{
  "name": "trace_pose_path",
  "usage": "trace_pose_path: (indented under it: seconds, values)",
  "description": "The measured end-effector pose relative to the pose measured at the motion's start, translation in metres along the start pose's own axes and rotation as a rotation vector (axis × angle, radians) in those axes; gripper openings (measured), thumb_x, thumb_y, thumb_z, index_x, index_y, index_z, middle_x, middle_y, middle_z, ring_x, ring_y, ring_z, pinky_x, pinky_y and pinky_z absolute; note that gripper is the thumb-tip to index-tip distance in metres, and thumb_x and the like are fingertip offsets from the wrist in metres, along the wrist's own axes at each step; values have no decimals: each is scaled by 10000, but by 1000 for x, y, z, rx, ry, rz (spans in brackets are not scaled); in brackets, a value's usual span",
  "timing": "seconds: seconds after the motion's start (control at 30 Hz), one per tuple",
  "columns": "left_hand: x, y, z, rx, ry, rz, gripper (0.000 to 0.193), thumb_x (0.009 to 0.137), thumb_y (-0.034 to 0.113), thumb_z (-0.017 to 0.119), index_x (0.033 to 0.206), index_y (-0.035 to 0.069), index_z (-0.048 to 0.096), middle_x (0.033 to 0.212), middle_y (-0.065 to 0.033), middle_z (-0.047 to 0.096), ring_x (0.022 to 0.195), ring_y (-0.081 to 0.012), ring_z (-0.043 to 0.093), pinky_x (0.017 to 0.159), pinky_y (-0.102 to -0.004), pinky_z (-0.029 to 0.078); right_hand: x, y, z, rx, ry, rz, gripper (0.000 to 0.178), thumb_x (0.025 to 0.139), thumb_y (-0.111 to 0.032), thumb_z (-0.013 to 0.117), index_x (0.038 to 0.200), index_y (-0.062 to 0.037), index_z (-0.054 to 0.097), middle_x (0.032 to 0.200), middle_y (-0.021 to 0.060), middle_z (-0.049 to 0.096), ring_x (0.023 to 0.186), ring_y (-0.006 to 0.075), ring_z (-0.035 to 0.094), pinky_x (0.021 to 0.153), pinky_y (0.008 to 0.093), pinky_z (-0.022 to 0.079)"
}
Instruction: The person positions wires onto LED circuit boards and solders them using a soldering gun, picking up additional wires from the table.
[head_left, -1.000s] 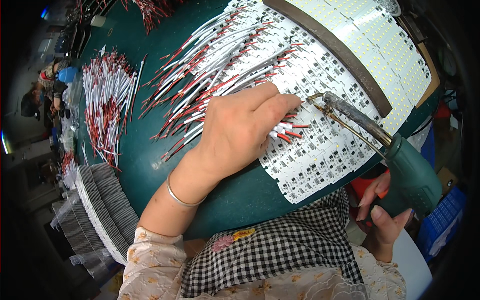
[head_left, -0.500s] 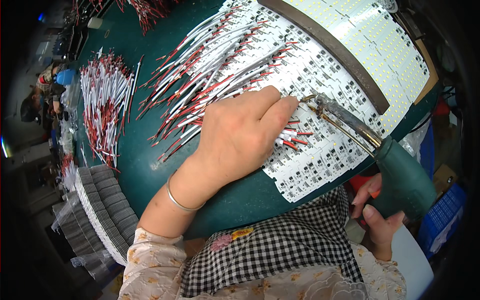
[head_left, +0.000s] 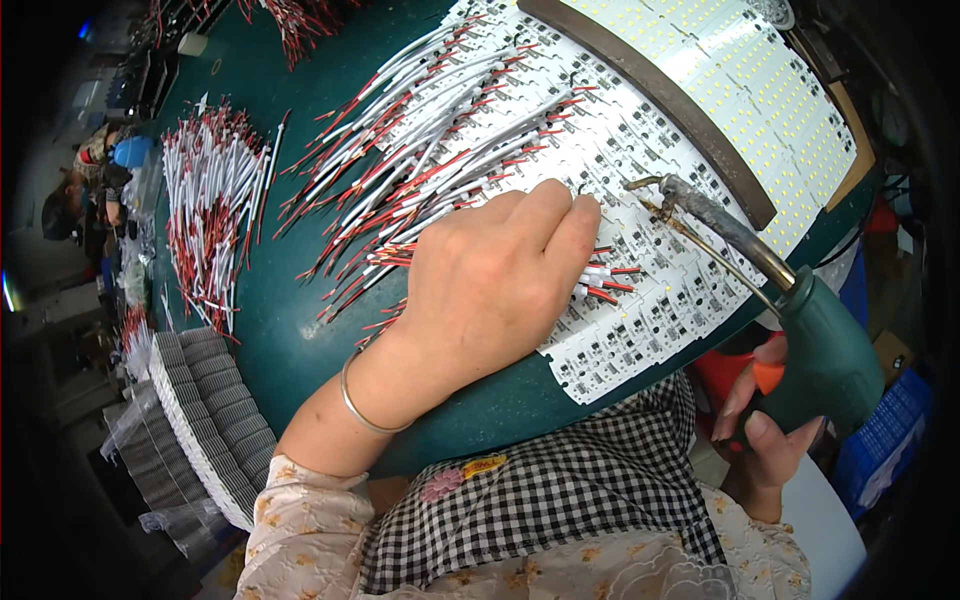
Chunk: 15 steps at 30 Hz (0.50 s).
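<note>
My left hand [head_left: 495,275], a bangle on its wrist, is closed over a white circuit board panel [head_left: 590,375]. It grips a bunch of short red-and-white wires [head_left: 610,285], whose ends stick out under the fingers; the fingertips themselves are hidden. My right hand [head_left: 765,440] is wrapped around the handle of a green soldering gun [head_left: 830,345]. The gun's dark metal tip hovers above the panel, a short way right of my left fingers and apart from them. Many wires [head_left: 430,140] lie in slanting rows across the panel's left part.
A dark curved bar [head_left: 665,95] rests across the panels, beyond it a panel with yellow dots [head_left: 760,110]. On the green table [head_left: 300,360], a pile of wires [head_left: 205,200] lies at left. Stacked grey ridged pieces [head_left: 215,410] stand lower left; a blue crate [head_left: 890,430] is at right.
The soldering gun has moved right, and its tip has drawn away from my left fingers. My left hand has shifted slightly right and down with the wires.
</note>
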<state>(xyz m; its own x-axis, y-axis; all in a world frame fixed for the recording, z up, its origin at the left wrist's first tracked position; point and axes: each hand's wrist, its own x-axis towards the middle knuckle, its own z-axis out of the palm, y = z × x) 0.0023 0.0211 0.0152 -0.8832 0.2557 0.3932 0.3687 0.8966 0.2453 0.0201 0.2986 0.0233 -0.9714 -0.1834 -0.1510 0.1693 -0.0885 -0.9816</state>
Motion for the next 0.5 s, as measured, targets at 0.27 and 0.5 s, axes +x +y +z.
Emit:
trace_pose_path:
  seconds: [0.27, 0.5]
  values:
    - [2, 4, -8, -61, -100, -52, 500, 552, -21, 653, 1043, 70, 627, 787, -73, 535, 609, -243, 566, 504, -347, 460, 11, -23, -20, -38, -11, -87, 710, 738, -170, 737, 1272, 160, 405, 1139, 255, 582, 625, 173, 594, 463, 232, 460]
    - [7, -15, -21, -24, 108, 49, 500, 635, -146, 637, 1100, 27, 578, 925, -122, 597, 686, -246, 598, 599, -333, 508, 25, -62, -55, -562, 158, -537, 639, 774, -194, 683, 1249, 164, 451, 1128, 246, 593, 550, 89, 518, 454, 185, 381]
